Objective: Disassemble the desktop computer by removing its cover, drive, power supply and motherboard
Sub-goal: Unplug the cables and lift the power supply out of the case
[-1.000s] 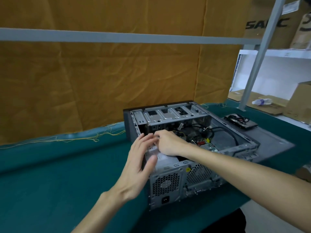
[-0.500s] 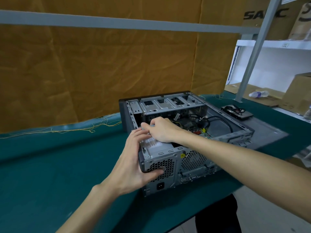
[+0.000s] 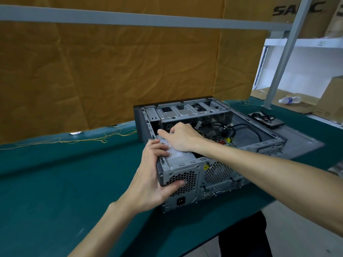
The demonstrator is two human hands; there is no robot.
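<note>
Head view: the left hand wraps the open computer case's rear corner, thumb on the fan grille. The right hand, fingers curled, presses the power supply; whether it holds anything cannot be told.

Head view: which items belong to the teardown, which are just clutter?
In the job:
- computer case, cover off
- power supply, under both hands
- left hand, gripping its corner
- right hand, resting on top
- removed drive on the table

Lying about:
- plastic bottle
- cardboard boxes
- loose yellow threads
</note>
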